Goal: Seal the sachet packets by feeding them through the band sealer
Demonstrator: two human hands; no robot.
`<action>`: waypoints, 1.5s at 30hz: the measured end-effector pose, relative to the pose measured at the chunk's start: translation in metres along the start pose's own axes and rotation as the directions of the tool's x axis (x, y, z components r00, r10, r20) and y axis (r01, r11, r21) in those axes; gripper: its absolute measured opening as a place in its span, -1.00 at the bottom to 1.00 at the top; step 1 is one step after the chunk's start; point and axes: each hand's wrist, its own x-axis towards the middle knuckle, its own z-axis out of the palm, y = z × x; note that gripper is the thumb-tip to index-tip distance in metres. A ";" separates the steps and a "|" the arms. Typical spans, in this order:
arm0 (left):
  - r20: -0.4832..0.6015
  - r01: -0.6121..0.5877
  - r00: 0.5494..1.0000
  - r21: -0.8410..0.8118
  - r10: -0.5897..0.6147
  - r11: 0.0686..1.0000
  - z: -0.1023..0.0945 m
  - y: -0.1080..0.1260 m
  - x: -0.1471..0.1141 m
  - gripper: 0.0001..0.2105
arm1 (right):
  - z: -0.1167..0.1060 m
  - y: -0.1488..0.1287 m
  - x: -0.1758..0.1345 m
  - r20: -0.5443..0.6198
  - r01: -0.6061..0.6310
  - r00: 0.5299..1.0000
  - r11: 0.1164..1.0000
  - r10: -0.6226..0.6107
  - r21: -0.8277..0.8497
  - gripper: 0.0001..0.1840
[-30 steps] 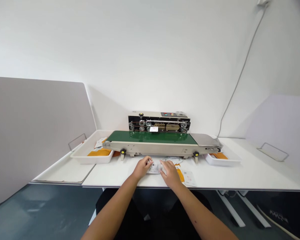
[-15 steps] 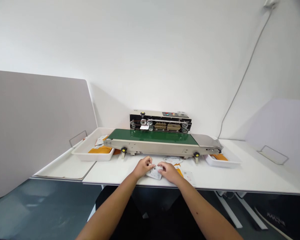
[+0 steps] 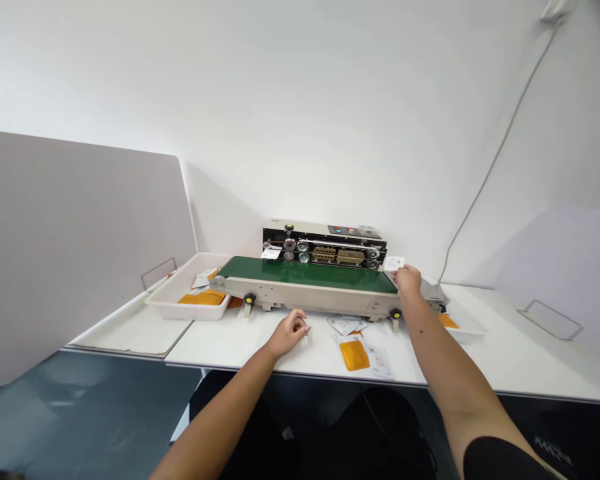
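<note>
My right hand (image 3: 409, 278) is closed on the lower edge of a small white printed packet (image 3: 394, 263), held up beside the right end of the band sealing machine (image 3: 325, 243). Over the front of the table, my left hand (image 3: 287, 335) is loosely curled, thumb and forefinger a little apart, with nothing visible in it. Another white packet (image 3: 271, 253) sticks out at the machine's left end. Several white packets (image 3: 347, 325), an orange-yellow packet (image 3: 354, 355) and a clear printed packet (image 3: 380, 362) lie on the table between my hands.
A green conveyor belt (image 3: 305, 273) runs along the sealer's front, with a metal plate (image 3: 433, 291) at its right end. A white tray (image 3: 160, 309) of packets stands left; another white tray (image 3: 473, 333) is partly hidden at right. Grey panels (image 3: 80, 247) flank the table.
My right hand has carried the white packet from the table front up to the sealer's right end. My left hand has let go of it. The packet in the sealer has travelled left.
</note>
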 end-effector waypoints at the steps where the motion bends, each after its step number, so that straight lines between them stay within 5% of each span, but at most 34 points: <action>1: 0.001 0.005 1.000 0.004 -0.005 1.000 0.000 0.000 0.000 -0.68 | 0.004 0.003 0.002 0.022 -0.040 0.999 0.999 0.040 -0.010 -0.81; 5: 0.010 0.000 1.000 0.008 0.000 1.000 0.000 -0.001 -0.001 -0.69 | 0.026 0.008 0.001 0.143 -0.163 0.976 0.987 0.163 -0.012 -0.97; 13: 0.000 0.023 1.000 0.028 -0.023 0.999 0.000 0.004 0.000 -0.70 | 0.047 -0.004 -0.008 0.250 -0.190 0.947 0.980 0.200 -0.066 -0.86; 15: 0.000 0.020 1.000 0.042 -0.020 0.999 0.000 0.005 0.000 -0.71 | 0.042 -0.011 -0.017 0.218 -0.109 0.967 0.988 0.131 -0.109 -0.75; 17: -0.001 0.015 1.000 0.076 -0.015 0.997 0.000 0.006 -0.001 -0.72 | 0.033 -0.014 -0.036 0.136 0.109 0.987 0.972 -0.081 -0.209 -0.60; 19: 0.000 -0.001 1.000 0.136 0.001 0.991 0.000 0.007 -0.002 -0.74 | 0.019 -0.010 -0.067 0.103 0.357 0.934 0.874 -0.342 -0.329 -0.52; 21: 0.018 -0.024 1.000 0.218 0.021 0.976 0.000 0.007 -0.002 -0.76 | 0.004 0.004 -0.108 0.219 0.520 0.854 0.774 -0.472 -0.360 -0.54; 24: 0.084 -0.072 0.995 0.344 0.045 0.936 0.002 0.009 -0.002 -0.78 | -0.016 0.041 -0.172 0.591 0.683 0.679 0.670 -0.436 -0.290 -0.61; 26: 0.131 -0.110 0.989 0.396 0.062 0.912 0.003 0.011 -0.002 -0.80 | -0.024 0.069 -0.206 0.697 0.719 0.624 0.608 -0.352 -0.336 -0.49; 30: 0.158 -0.146 0.984 0.417 0.086 0.897 0.004 0.011 0.000 -0.83 | -0.025 0.105 -0.242 0.707 0.674 0.678 0.552 -0.200 -0.491 -0.24; 37: 0.158 -0.143 0.984 0.437 0.080 0.888 0.006 0.012 0.003 -0.83 | -0.001 0.095 -0.245 0.773 0.654 0.592 0.697 -0.230 -0.294 -0.33; 45: 0.161 -0.159 0.982 0.436 0.096 0.886 0.006 0.014 0.004 -0.80 | -0.001 0.090 -0.244 0.596 0.623 0.699 0.745 -0.395 -0.236 -0.26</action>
